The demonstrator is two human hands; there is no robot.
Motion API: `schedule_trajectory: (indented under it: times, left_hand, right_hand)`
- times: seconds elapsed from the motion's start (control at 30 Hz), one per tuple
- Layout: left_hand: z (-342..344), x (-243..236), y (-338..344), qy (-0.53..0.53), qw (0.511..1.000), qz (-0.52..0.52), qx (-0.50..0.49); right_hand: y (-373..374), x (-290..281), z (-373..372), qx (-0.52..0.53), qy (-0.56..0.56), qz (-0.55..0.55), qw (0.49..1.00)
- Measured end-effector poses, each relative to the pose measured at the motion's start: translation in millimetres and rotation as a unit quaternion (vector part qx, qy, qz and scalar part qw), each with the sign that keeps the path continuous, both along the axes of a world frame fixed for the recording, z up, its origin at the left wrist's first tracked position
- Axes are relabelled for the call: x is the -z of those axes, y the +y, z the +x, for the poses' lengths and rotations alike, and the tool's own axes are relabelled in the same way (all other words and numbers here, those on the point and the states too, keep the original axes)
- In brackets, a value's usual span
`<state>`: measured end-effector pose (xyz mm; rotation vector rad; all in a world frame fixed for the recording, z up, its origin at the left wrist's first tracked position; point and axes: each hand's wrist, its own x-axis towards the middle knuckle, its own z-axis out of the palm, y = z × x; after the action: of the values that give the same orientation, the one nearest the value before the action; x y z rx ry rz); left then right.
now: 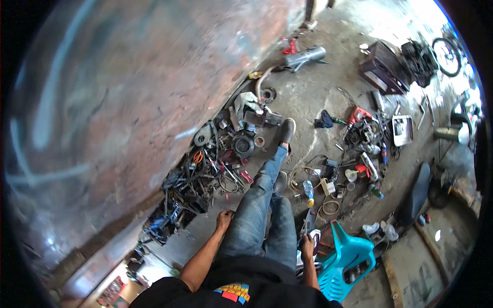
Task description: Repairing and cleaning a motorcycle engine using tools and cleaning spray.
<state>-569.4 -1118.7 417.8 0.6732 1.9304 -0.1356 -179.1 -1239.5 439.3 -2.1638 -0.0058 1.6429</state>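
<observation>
My left hand (224, 220) hangs beside my left thigh, its fingers curled; what they close on, if anything, is hidden. By my right thigh, my right hand (307, 247) has its fingers wrapped round the lower end of a long dark part (309, 220), whose kind I cannot make out. A turquoise plastic chair (345, 251) stands just right of that hand. My legs in blue jeans reach forward, the left shoe (288, 131) ahead of the right one (280, 181).
A stained wall (118, 92) rises on the left, with a heap of metal parts (179, 190) along its foot. Ahead right lie a red drill (358, 116), a white tray (402, 130) and a bottle (308, 191). A dark crate (382, 69) and a black motorcycle seat (415, 195) stand farther right.
</observation>
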Motion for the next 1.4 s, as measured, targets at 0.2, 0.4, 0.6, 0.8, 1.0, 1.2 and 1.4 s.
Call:
schedule_trajectory:
  times: [0.2,0.4,0.6,0.8,1.0,1.2,1.4]
  left_hand:
    - [-29,23,-183,-0.133,0.964,0.054,-0.225]
    - [-30,14,-331,-0.047,0.974,0.061,-0.212]
    - [-69,-4,-540,0.078,0.951,0.033,-0.297]
    - [-74,-4,-592,0.113,0.905,-0.141,-0.386]
    - [-154,3,-748,0.034,0.943,0.095,-0.317]
    - [-230,18,-685,0.028,0.870,0.085,-0.485]
    - [-279,0,-577,-0.041,0.849,0.048,-0.525]
  right_hand:
    - [-55,-31,-23,-0.107,0.043,-0.074,0.991]
    - [-135,-4,-8,-0.261,-0.029,-0.046,0.964]
    - [-113,1,-31,-0.284,-0.043,-0.030,0.957]
    - [-129,-25,-93,-0.362,-0.178,0.065,0.912]
    - [-181,-15,-261,-0.500,-0.304,0.098,0.805]
    - [-170,3,-395,-0.595,-0.178,0.109,0.776]
    - [-171,89,-540,-0.717,-0.096,0.146,0.675]
